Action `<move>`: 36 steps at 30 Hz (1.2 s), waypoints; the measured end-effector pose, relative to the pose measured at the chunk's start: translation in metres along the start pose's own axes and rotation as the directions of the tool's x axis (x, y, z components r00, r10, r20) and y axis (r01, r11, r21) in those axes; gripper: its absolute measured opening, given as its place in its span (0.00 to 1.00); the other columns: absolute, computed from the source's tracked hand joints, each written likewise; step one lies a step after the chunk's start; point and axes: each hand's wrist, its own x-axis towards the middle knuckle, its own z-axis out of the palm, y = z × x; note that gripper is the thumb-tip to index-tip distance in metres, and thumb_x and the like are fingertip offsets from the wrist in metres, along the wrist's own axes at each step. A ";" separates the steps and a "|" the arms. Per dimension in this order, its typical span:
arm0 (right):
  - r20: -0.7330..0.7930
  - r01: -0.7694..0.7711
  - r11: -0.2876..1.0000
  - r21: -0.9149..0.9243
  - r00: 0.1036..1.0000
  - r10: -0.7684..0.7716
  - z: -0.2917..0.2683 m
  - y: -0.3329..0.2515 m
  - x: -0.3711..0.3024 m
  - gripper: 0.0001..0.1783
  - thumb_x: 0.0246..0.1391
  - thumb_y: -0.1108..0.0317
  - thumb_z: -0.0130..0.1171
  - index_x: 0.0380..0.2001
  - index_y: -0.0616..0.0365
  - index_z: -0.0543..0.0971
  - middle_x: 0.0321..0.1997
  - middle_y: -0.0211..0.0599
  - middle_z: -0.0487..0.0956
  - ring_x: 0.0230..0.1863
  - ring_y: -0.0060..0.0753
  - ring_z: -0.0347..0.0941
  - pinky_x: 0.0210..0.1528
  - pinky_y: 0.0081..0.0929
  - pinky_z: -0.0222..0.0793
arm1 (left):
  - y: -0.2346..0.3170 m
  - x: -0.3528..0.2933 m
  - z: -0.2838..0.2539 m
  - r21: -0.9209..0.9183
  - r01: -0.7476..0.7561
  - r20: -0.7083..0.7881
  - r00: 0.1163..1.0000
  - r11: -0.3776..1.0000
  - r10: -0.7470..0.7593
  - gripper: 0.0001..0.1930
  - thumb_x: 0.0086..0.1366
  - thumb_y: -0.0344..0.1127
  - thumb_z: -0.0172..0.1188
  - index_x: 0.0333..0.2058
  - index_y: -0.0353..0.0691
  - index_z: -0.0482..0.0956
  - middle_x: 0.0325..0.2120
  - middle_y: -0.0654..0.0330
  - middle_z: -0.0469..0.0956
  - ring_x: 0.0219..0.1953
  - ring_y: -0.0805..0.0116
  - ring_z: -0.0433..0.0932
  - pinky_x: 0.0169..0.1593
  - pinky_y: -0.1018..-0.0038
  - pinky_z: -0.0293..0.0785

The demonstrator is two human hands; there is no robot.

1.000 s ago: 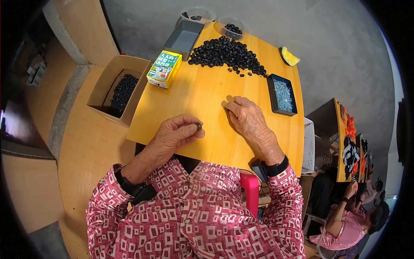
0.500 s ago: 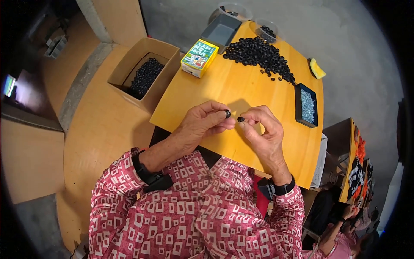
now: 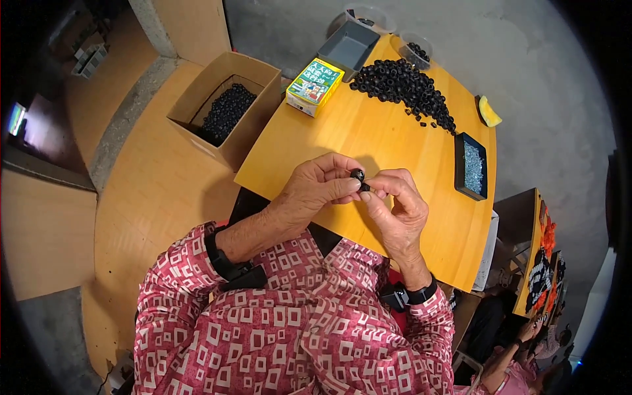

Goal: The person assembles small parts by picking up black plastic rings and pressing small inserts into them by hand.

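Between the thumb and fingers of my left hand (image 3: 316, 185) sits a small round black part (image 3: 357, 174). My right hand (image 3: 398, 205) pinches a second, smaller black piece (image 3: 365, 187), held right up against the first one. Both hands meet over the near part of the yellow wooden table (image 3: 316, 145). Fingertips cover much of the two pieces, so I cannot tell whether one sits inside the other. On the table's far side lies a heap of black ring-shaped parts (image 3: 401, 84). A black tray (image 3: 471, 166) of small shiny metal pieces rests at the right edge.
A cardboard box (image 3: 263, 85) holding many black parts stands left of the table. Along the far edge are a yellow-green carton (image 3: 314, 87), a grey bin (image 3: 347, 46) and a clear tub (image 3: 424, 49) with black parts. Another person's arm (image 3: 503, 365) shows at lower right.
My two hands have come together, bringing the smaller black piece from a short gap away to touch the round one. The view has shifted slightly.
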 end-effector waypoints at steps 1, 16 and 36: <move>-0.007 -0.001 1.000 0.012 1.000 0.001 0.000 0.001 0.000 0.12 0.46 0.80 0.69 0.36 0.60 0.83 0.35 0.33 0.77 0.32 0.21 0.71 0.36 0.19 0.69 | 0.000 0.000 0.000 0.003 -0.006 0.002 1.000 1.000 0.006 0.11 0.66 0.32 0.63 0.46 0.42 0.77 0.40 0.68 0.76 0.42 0.81 0.77 0.47 0.84 0.77; 0.024 0.109 0.982 -0.153 0.994 -0.107 -0.003 -0.006 0.000 0.11 0.46 0.81 0.68 0.35 0.61 0.82 0.34 0.38 0.78 0.36 0.30 0.76 0.36 0.24 0.72 | -0.003 0.001 -0.002 0.015 -0.021 0.009 1.000 1.000 0.021 0.11 0.64 0.30 0.64 0.45 0.42 0.77 0.40 0.69 0.76 0.41 0.82 0.76 0.46 0.85 0.76; 0.053 0.303 0.875 -0.378 0.951 -0.306 -0.003 -0.006 0.004 0.12 0.41 0.77 0.71 0.33 0.60 0.82 0.32 0.38 0.78 0.31 0.38 0.73 0.33 0.30 0.69 | -0.005 0.001 -0.003 0.019 -0.011 -0.009 1.000 1.000 0.011 0.11 0.64 0.30 0.65 0.45 0.42 0.77 0.39 0.70 0.77 0.40 0.83 0.76 0.45 0.85 0.76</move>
